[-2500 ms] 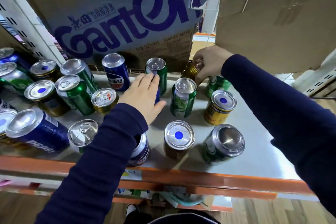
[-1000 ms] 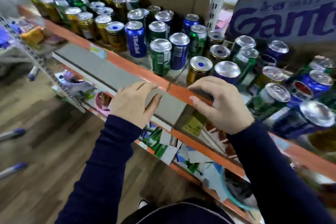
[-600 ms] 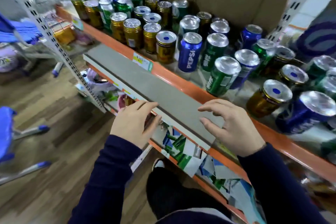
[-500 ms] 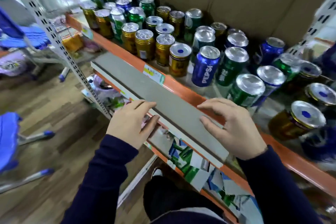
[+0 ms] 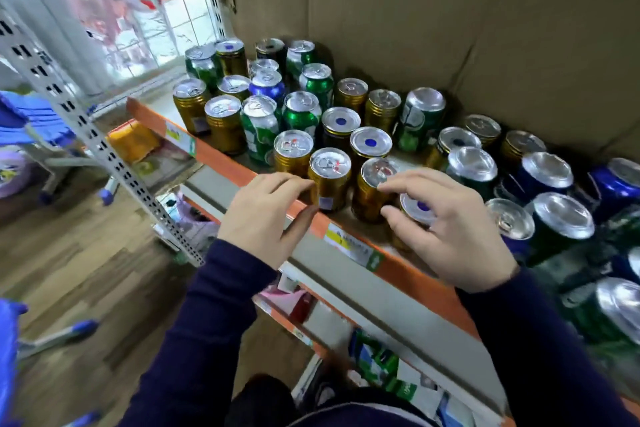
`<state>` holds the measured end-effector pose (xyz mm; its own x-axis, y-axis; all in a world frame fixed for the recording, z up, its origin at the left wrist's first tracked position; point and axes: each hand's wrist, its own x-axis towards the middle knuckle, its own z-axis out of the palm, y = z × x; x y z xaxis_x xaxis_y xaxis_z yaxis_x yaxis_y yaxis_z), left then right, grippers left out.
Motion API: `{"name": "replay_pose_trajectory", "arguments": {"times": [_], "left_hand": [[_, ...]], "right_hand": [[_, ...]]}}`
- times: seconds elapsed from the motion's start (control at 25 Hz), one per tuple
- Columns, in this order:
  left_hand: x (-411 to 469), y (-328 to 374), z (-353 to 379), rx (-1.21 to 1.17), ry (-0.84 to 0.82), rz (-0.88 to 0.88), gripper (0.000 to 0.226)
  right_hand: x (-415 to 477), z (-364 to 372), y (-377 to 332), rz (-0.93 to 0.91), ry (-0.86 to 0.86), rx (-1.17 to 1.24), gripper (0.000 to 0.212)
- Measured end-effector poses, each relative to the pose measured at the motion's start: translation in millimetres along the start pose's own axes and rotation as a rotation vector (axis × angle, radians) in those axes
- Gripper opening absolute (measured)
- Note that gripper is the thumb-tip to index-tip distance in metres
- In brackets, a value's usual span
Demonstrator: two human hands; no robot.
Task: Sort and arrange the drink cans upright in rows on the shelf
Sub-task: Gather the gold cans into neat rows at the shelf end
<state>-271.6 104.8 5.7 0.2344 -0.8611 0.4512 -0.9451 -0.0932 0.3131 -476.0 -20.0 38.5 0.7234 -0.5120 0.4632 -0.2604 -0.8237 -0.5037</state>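
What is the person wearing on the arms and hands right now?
Plain dark navy long sleeves, left sleeve and right sleeve, reach the wrists. The left hand and right hand are bare: no gloves, and no ring or watch shows.

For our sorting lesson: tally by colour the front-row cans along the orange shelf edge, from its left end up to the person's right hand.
Gold cans: 5
Green can: 1
Total: 6 (the blue-dot can under the right hand left out)

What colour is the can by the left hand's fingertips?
Gold, with a silver top; the head view shows the can best.
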Motion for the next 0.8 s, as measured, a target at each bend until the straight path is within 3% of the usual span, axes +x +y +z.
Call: {"name": "replay_pose_trajectory", "arguments": {"times": [0.52,0.8], "left_hand": [[112,-135,-11,-0.253,-0.004,0.455,0.032],[133,-161,-5,-0.257,-0.039,0.484,0.028]], "right_hand": [[85,89,-46,0.349,0.124,-0.245,0.025],[97,101,-54,0.447,0.135,-0.322,0.026]]}}
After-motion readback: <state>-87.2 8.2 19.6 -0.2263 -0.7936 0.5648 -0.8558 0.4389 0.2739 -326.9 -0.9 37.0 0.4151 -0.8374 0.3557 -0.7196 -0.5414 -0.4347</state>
